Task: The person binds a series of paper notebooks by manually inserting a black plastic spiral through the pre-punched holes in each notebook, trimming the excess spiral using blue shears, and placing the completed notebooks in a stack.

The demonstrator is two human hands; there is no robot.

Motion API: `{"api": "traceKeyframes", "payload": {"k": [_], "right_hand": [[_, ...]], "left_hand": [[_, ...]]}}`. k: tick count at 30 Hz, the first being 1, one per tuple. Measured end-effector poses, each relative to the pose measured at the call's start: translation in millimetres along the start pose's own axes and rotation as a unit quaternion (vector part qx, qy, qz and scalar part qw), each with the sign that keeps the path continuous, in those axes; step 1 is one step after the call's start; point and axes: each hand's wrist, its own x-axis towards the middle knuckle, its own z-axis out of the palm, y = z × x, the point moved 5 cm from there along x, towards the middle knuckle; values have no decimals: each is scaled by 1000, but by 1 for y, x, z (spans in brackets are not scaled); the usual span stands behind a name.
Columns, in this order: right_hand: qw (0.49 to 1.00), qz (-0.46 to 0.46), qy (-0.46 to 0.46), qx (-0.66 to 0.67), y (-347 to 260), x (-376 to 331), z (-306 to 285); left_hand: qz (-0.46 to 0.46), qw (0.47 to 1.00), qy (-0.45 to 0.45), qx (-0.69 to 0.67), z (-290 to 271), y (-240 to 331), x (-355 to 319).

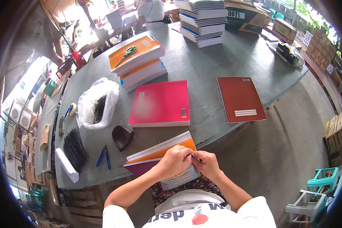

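My left hand [174, 161] and my right hand [207, 164] meet just beyond the table's near edge, fingers pinched together. A small dark bit shows between the fingertips, too small to make out. Beneath and beside them lie an orange notebook [159, 153] with a row of punched holes along its white edge and a purple notebook [139, 168] with a coil end jutting out at its left. A pale blue printed piece [180, 179] rests on my lap under the hands, partly covered by them.
Across the grey table [201, 72] are a pink notebook stack [161, 102], a brown spiral notebook [241, 99], scissors [128, 54] atop orange notebooks, a white bag [112, 95] of black coils, loose black coils [75, 148], blue-handled pliers [103, 156] and a dark curved object [122, 138]. Plastic stools [307, 205] stand right.
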Motion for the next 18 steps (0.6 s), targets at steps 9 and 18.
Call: {"api": "traceKeyframes", "payload": {"k": [9,18], "right_hand": [[997,-30,71,18,-1,10,13],[940,20,-340,24,-62,79,27]], "left_hand": [[-18,998,62,29,-17,-2,2],[-479,836,108,245,-200,-155,-204]]}}
